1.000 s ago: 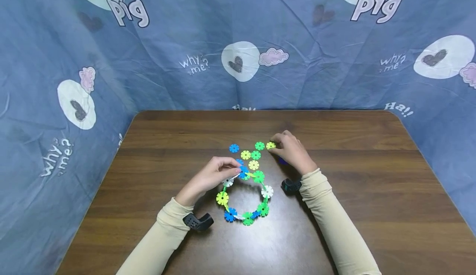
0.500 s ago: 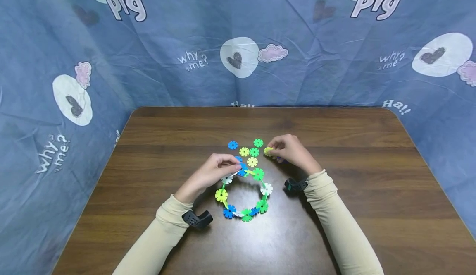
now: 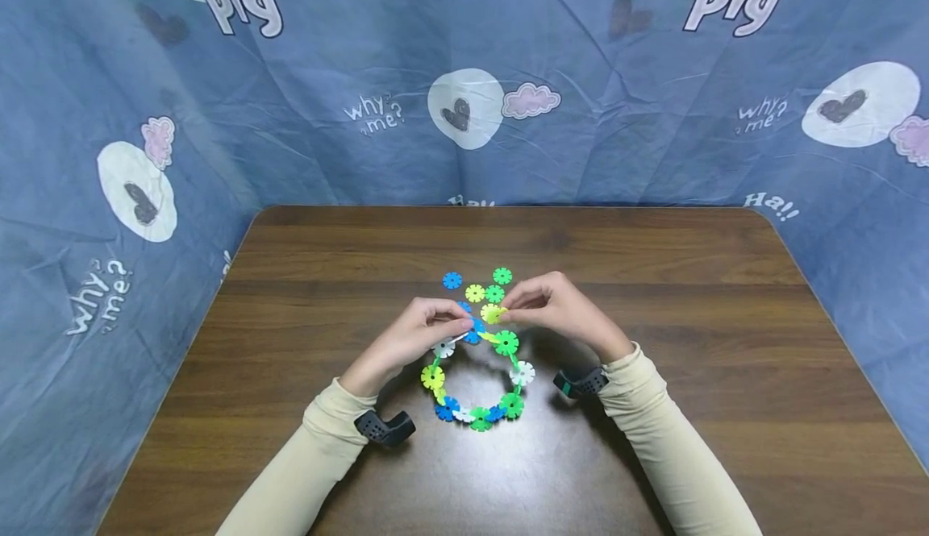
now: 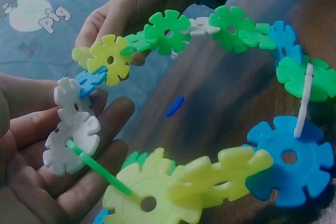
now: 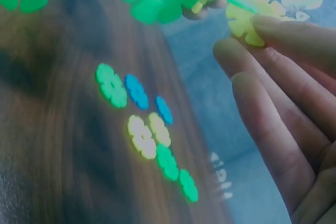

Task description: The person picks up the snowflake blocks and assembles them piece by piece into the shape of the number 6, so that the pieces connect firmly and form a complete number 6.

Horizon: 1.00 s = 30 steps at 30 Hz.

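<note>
A ring of linked plastic snowflake discs (image 3: 506, 342) in green, white, yellow and blue is held up over the table. My left hand (image 3: 414, 338) grips its far left side, thumb and fingers on a white disc (image 4: 72, 142) beside a light blue one (image 4: 90, 81). My right hand (image 3: 566, 314) pinches a loose yellow snowflake disc (image 5: 244, 22) between thumb and fingertips, close to the ring's far side. In the right wrist view, a green disc of the ring overlaps the pinched yellow one.
Several loose discs lie on the wooden table (image 3: 653, 278) beyond the ring, among them a blue disc (image 3: 452, 280) and a green disc (image 3: 502, 276). A dark blue disc (image 4: 175, 106) lies apart. A blue printed curtain (image 3: 595, 141) hangs behind the table.
My right hand has taken a yellow disc at the back right and brought it left and nearer to the ring. My left hand keeps its hold, nearly still.
</note>
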Each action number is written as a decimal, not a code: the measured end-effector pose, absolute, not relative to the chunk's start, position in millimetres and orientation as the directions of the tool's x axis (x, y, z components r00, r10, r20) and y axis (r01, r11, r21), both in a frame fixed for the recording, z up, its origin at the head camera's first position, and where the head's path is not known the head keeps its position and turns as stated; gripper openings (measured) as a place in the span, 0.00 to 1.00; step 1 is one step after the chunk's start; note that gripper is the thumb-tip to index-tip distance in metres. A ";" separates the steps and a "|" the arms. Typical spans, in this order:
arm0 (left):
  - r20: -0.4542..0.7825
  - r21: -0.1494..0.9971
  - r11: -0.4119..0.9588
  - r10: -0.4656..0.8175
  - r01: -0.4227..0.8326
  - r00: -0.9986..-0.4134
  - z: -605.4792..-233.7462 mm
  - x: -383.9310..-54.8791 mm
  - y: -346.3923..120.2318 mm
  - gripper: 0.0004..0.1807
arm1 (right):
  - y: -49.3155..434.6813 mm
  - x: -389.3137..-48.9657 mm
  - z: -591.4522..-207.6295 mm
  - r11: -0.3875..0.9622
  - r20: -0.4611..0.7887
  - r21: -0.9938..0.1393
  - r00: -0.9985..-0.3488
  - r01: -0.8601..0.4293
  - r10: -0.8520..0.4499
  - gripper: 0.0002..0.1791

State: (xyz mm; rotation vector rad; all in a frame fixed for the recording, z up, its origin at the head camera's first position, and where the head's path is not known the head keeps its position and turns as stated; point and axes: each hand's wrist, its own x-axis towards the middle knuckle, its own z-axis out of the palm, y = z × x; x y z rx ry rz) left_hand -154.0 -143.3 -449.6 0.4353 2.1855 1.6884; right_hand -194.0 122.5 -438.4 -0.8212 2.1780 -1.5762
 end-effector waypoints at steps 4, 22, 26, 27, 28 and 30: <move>-0.078 0.972 0.235 0.443 0.031 -0.893 -447.4 -153.6 -141.5 0.09 | 120.9 -191.0 -436.9 0.190 0.068 -0.951 -0.766 -0.243 -0.639 0.05; -0.053 0.968 0.247 0.337 0.034 -0.940 -444.7 -148.0 -134.0 0.09 | 108.3 -185.6 -442.1 0.150 0.382 -0.808 -0.701 -0.570 -0.602 0.04; -0.060 0.972 0.233 0.307 0.014 -0.950 -443.5 -145.9 -133.4 0.09 | 105.0 -185.6 -446.0 0.145 0.422 -0.783 -0.688 -0.605 -0.590 0.04; -0.064 0.974 0.227 0.303 0.007 -0.951 -443.7 -145.6 -133.2 0.09 | 104.4 -185.8 -446.8 0.147 0.429 -0.777 -0.686 -0.612 -0.588 0.04; -0.068 0.975 0.223 0.298 0.001 -0.952 -443.8 -145.3 -133.1 0.09 | 103.9 -186.0 -447.5 0.146 0.434 -0.773 -0.683 -0.617 -0.587 0.04; -0.068 0.975 0.222 0.292 -0.002 -0.954 -443.7 -144.8 -133.0 0.09 | 102.8 -186.3 -448.7 0.146 0.441 -0.768 -0.680 -0.624 -0.585 0.05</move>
